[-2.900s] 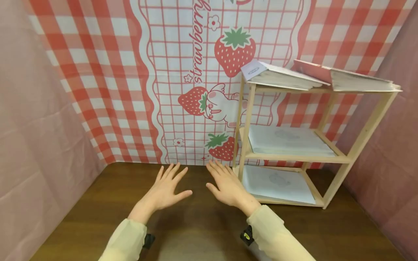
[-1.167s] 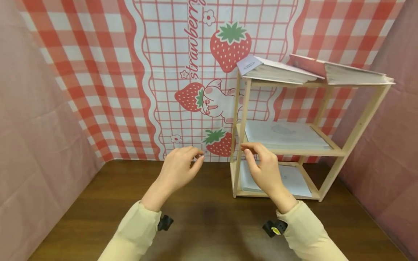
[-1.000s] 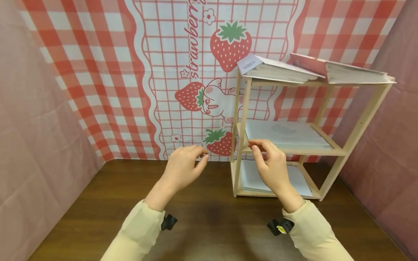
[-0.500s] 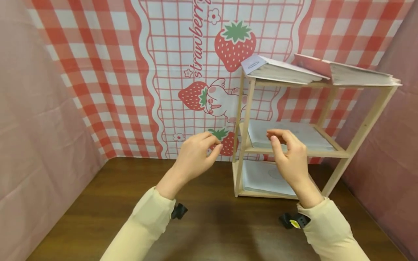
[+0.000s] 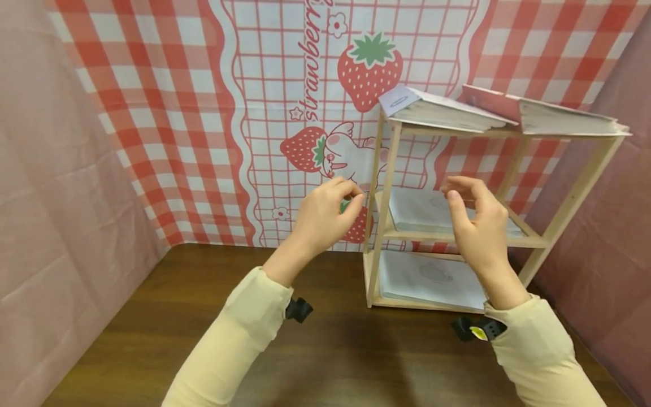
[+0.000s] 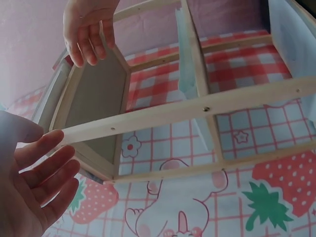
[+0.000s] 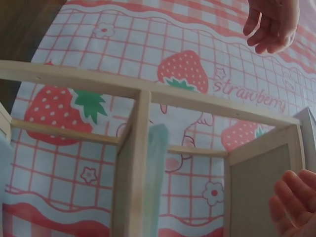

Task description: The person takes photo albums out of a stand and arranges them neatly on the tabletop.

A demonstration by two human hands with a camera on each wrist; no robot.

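Note:
In the head view my left hand [image 5: 325,217], fingers loosely bent, hovers left of a small wooden shelf rack [image 5: 387,186]. My right hand [image 5: 480,226] is held up in front of the rack's middle tier, its fingers also loosely bent and holding nothing. On the top tier lie two thick white-edged folders or books, one with a pale lavender spine [image 5: 399,100], the other with a red spine [image 5: 490,103]. The middle tier carries a pale stack [image 5: 414,206], partly hidden by the right hand. A similar stack [image 5: 427,277] with a faint drawing lies on the bottom tier.
The rack stands at the right on a dark brown wooden table [image 5: 325,356]. Behind hangs a red-checked strawberry cloth [image 5: 274,73]. Pink cloth [image 5: 61,186] closes off the left side, and more pink cloth [image 5: 605,243] the right.
Both hands have risen and shifted right, from spread fingers low over the table to loosely bent fingers before the rack. The folders and stacks have stayed put.

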